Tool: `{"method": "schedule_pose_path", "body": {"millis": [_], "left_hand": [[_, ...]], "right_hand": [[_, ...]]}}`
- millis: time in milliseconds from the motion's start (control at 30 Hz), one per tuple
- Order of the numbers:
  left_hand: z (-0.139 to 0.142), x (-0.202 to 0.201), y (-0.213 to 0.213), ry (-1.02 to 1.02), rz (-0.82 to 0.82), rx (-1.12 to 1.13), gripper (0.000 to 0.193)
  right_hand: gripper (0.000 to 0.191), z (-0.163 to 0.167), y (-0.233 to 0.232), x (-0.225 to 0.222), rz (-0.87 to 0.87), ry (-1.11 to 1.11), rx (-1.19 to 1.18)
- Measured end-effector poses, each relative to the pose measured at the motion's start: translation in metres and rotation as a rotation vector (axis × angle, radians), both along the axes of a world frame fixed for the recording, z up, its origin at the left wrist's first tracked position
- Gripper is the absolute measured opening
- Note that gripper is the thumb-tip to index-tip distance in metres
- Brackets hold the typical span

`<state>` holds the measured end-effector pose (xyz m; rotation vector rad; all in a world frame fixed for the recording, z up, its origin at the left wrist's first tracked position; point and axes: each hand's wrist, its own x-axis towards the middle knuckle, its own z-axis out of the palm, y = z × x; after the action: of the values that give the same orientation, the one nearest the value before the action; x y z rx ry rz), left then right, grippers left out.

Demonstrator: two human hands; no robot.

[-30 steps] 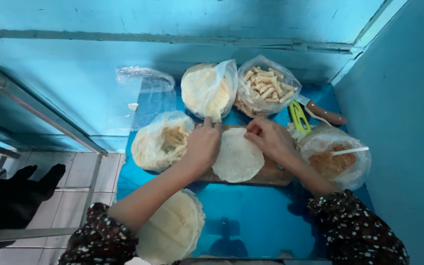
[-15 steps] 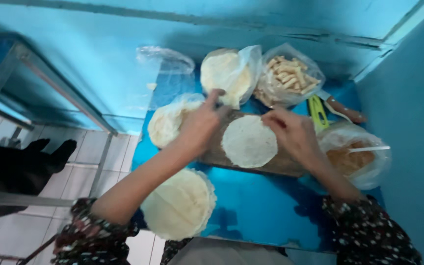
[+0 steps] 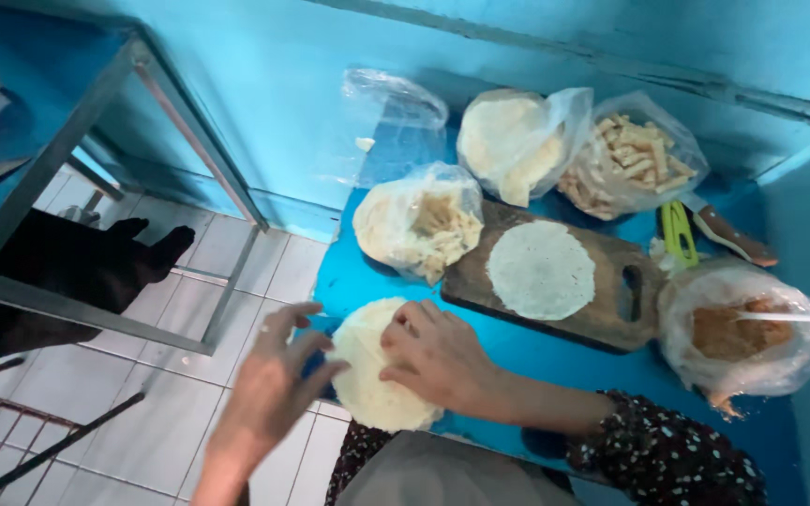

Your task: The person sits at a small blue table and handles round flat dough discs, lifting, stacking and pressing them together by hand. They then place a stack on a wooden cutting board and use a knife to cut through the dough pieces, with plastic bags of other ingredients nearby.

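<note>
Your right hand (image 3: 438,361) lies flat on the stack of thin, pale round wrappers (image 3: 374,375) at the near left corner of the blue tabletop (image 3: 555,361). Fingers are loosely curled, tips at the top sheet's edge, likely working to separate one layer; whether a sheet is actually pinched, I cannot tell. Your left hand (image 3: 269,389) hovers at the stack's left rim, fingers spread, nothing held, thumb close to the edge, probably to steady the pile.

Stack: off-white, matte, floury, slightly uneven rim, overhanging the table's near edge.

One single round wrapper (image 3: 541,270) lies flat and centred on the dark wooden cutting board (image 3: 611,309), apart from the stack, so the board serves as the working surface.

Around the board, within reach: clear plastic bag of shredded pale filling (image 3: 419,223), bag of folded pale sheets (image 3: 517,141), bag of tan stick-shaped pieces (image 3: 632,161), bag of brown paste with a white utensil (image 3: 742,330).
</note>
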<state>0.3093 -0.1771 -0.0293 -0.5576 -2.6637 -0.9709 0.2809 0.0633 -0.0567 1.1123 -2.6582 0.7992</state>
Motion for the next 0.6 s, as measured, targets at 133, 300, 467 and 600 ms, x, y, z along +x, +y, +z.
{"method": "schedule_pose_path", "body": {"millis": [133, 300, 467, 600], "left_hand": [[-0.027, 0.007, 0.006, -0.06, -0.002, 0.015, 0.032], [-0.036, 0.004, 0.008, -0.024, -0.033, -0.033, 0.034], [-0.038, 0.002, 0.008, 0.009, -0.037, -0.083, 0.036], [-0.04, 0.002, 0.008, 0.0, -0.04, -0.137, 0.037]], "right_hand": [[0.035, -0.003, 0.001, -0.013, -0.028, -0.094, -0.017], [0.023, -0.01, -0.002, -0.026, -0.004, -0.16, 0.005], [0.018, -0.026, 0.017, -0.037, 0.003, -0.659, -0.434], [0.022, -0.034, 0.049, -0.044, -0.209, -1.022, -0.585]]}}
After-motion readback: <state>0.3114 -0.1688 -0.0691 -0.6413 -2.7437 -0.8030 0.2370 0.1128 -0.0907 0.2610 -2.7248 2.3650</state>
